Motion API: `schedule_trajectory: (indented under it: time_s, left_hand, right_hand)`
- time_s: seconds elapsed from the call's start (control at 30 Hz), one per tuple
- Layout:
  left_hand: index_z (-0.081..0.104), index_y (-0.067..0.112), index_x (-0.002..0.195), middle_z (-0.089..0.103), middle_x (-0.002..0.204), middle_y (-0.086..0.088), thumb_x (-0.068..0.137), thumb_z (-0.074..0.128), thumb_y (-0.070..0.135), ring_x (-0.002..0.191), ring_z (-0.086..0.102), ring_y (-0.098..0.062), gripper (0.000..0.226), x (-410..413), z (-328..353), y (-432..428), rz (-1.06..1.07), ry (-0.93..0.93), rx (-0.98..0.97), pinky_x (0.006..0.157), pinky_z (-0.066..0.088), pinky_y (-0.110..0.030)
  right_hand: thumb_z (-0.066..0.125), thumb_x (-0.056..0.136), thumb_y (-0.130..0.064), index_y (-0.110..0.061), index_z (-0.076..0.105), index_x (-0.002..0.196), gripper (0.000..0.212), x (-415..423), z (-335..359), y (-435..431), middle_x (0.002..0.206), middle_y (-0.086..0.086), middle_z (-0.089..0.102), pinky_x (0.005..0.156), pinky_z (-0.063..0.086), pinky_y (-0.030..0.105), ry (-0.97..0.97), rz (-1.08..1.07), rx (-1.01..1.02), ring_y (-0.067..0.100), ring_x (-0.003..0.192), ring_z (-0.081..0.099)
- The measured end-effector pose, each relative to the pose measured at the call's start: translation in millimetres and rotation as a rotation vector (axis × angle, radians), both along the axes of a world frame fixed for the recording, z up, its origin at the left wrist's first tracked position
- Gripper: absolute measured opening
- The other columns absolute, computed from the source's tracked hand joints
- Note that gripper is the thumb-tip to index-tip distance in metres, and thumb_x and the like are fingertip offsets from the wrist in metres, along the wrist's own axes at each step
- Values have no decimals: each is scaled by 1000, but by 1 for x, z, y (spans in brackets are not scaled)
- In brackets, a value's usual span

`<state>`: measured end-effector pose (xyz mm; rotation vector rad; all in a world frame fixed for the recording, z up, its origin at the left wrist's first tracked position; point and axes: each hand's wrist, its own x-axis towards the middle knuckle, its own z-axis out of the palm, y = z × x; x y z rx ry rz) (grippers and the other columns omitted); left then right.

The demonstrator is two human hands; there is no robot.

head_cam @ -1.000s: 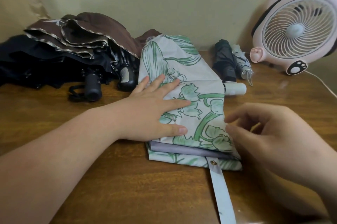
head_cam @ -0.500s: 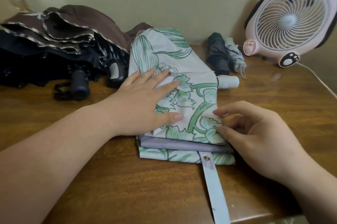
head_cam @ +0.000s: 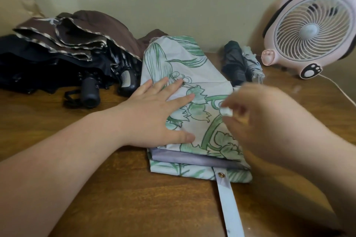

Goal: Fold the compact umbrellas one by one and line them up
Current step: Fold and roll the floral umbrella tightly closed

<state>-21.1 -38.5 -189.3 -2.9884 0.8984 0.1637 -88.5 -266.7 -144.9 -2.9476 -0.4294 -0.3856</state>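
A white umbrella with green leaf print [head_cam: 192, 67] lies flattened in folds on the wooden table [head_cam: 134, 198], its closing strap [head_cam: 229, 207] trailing toward me. My left hand [head_cam: 154, 115] presses flat on the left side of its canopy, fingers straight. My right hand [head_cam: 269, 121] is blurred over the right side, its fingertips pinching a small white bit of the fabric. Behind it, a folded dark umbrella [head_cam: 234, 61] and a folded grey one [head_cam: 252, 63] lie side by side.
Unfolded brown [head_cam: 86, 30] and black [head_cam: 38, 63] umbrellas are heaped at the back left, handles pointing toward me. A pink desk fan [head_cam: 312, 28] stands at the back right, its cable [head_cam: 339, 88] running off the right edge. A wall is close behind.
My right hand has risen from the umbrella's right edge and moved up and left over the canopy, now pinching fabric. The left hand has stayed pressed in place.
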Motion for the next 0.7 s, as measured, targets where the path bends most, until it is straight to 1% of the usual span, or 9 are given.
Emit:
schedule_trajectory:
  time_s: [0.1, 0.17, 0.27, 0.37, 0.47, 0.5, 0.57, 0.63, 0.7]
  left_hand:
    - [-8, 57, 155, -30, 166, 15, 87, 23, 88, 153, -29, -15, 81, 2, -1, 0, -21, -11, -88, 126, -15, -46]
    - [1, 51, 159, -24, 168, 13, 101, 26, 66, 154, -27, -13, 65, 2, 1, 4, -43, 13, -155, 126, -16, -43]
    - [24, 42, 159, -15, 170, 10, 110, 29, 40, 153, -24, -4, 50, 2, 7, 15, -50, 91, -225, 124, -17, -26]
    - [35, 44, 155, -1, 169, 17, 110, 41, 31, 151, -11, 7, 47, 1, 12, 27, -41, 114, -327, 115, -11, -6]
    - [54, 44, 142, 23, 164, 25, 105, 55, 31, 148, 10, 12, 39, -2, 18, 35, 42, 66, -393, 116, 4, -7]
    - [62, 42, 134, 37, 158, 26, 103, 59, 31, 144, 24, 11, 33, -4, 20, 37, 74, 17, -430, 116, 13, -9]
    - [73, 38, 105, 63, 124, 21, 97, 68, 30, 113, 53, 8, 13, -12, 29, 41, 181, -131, -566, 102, 40, -16]
    - [74, 33, 80, 69, 86, 15, 89, 76, 36, 79, 62, 1, 9, -21, 43, 46, 376, -228, -660, 73, 51, -26]
    - [76, 31, 72, 71, 68, 13, 83, 81, 44, 61, 65, -6, 17, -32, 57, 48, 527, -91, -595, 60, 54, -33]
  right_hand:
    - [55, 96, -43, -23, 63, 127, 38, 43, 3, 34, 116, -2, 57, 89, 45, 35, -219, 118, 106, 20, 107, 56]
    - [45, 99, -47, -19, 57, 134, 46, 73, -14, 50, 127, 6, 57, 102, 42, 43, -188, 151, 75, 28, 119, 53]
    - [27, 103, -50, -21, 54, 140, 53, 94, -54, 46, 136, 7, 55, 114, 31, 52, -155, 123, -60, 29, 131, 49]
    - [17, 104, -55, -27, 47, 148, 61, 100, -64, 43, 149, 5, 50, 119, 23, 55, -149, 113, -82, 27, 143, 40]
    - [12, 103, -60, -30, 36, 155, 65, 104, -64, 46, 158, 6, 42, 121, 21, 55, -95, 93, -106, 28, 149, 32]
    - [12, 102, -61, -30, 34, 156, 66, 104, -65, 46, 158, 6, 40, 120, 23, 54, -92, 91, -108, 28, 149, 31]
    - [12, 102, -62, -31, 33, 157, 67, 104, -66, 45, 158, 5, 41, 119, 26, 53, -95, 97, -108, 27, 148, 33]
    - [13, 102, -63, -30, 34, 156, 67, 105, -65, 44, 155, 4, 44, 116, 31, 50, -104, 111, -103, 27, 145, 37]
    - [14, 102, -63, -30, 37, 154, 66, 106, -66, 44, 152, 4, 48, 111, 35, 49, -116, 122, -101, 27, 141, 42]
